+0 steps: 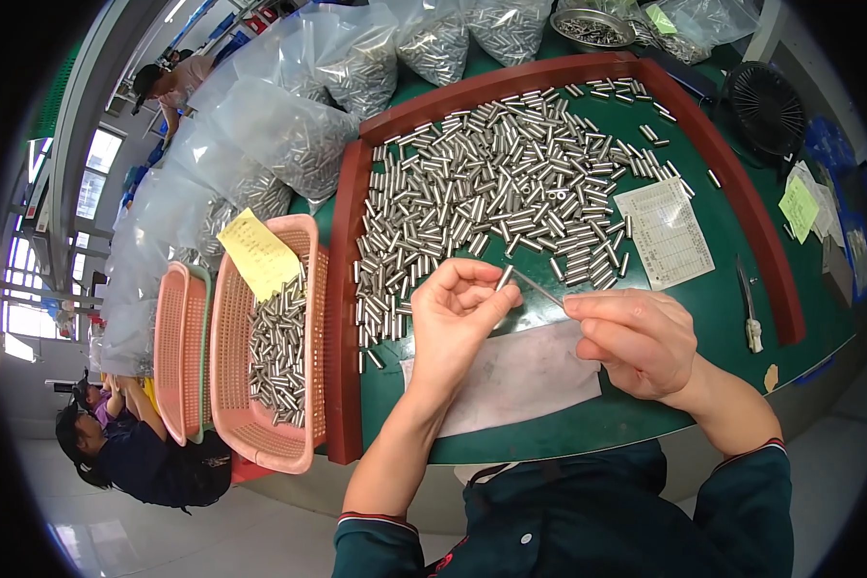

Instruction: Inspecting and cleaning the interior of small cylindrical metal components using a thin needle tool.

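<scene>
Between the thumb and fingers of my left hand (464,313) is a small metal cylinder (505,277), held tilted. My right hand (641,337) pinches a thin metal rod (539,289), whose far end meets or nearly meets the cylinder; I cannot tell whether it goes inside. Both hands are above a whitish cloth (520,380) lying on the green tabletop. Just beyond them spreads a large heap of loose metal cylinders (491,183), some with hollow ends showing.
A dark red frame (350,289) borders the heap. Left of it, a pink basket (223,385) holds cylinders and a yellow note. Clear bags of parts (289,135) line the back and left. At right lie a printed sheet (667,231), a knife-like tool (748,303) and a black fan (763,111).
</scene>
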{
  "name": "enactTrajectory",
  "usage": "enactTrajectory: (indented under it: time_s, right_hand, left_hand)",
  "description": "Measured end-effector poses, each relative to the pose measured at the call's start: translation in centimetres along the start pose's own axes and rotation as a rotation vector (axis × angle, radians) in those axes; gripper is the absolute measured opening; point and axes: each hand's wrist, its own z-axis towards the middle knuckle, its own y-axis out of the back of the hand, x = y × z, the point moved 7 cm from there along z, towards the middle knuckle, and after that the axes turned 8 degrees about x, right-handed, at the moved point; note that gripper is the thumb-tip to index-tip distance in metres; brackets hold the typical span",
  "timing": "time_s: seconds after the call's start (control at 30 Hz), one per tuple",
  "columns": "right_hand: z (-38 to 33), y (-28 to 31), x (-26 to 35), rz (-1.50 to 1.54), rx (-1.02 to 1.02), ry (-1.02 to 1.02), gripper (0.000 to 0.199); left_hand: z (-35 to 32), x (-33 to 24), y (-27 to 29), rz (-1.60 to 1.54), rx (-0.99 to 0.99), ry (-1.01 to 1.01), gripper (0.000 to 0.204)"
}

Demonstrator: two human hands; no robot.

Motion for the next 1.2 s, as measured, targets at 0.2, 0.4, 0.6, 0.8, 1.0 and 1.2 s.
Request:
enactTrajectory:
  time_s: [0.2, 0.4, 0.6, 0.8, 1.0, 1.2]
  right_hand:
    - [0.5, -1.9, -0.2, 0.082, 0.059, -0.009, 0.024]
    - [-0.7, -0.8, 1.4, 0.006, 0.142, 0.0, 0.012]
    - [-1.9, 0.5, 0.6, 0.119, -0.002, -0.047, 0.025]
    - [-1.4, -0.6, -0.2, 0.207, 0.036, -0.201, 0.026]
    - [-0.6, -1.5, 0.6, 0.111, 0.219, -0.141, 0.023]
    - [-2.8, 1.3, -1.3, 0.252, -0.112, -0.227, 0.028]
  left_hand:
    - [-0.1, 0.8, 2.1, -0.253, -0.035, 0.107, 0.018]
    - [0.2, 3.0, 0.3, -0.511, 0.273, 0.246, 0.024]
    - [-0.3, 2.6, -0.6, -0.676, 0.389, 0.216, 0.017]
    - [0.0, 2.0, 0.0, -0.566, 0.354, 0.197, 0.017]
    - [0.5, 2.0, 0.8, -0.604, 0.298, 0.149, 0.018]
    - [-0.2, 1.4, -1.1, -0.564, 0.439, 0.102, 0.019]
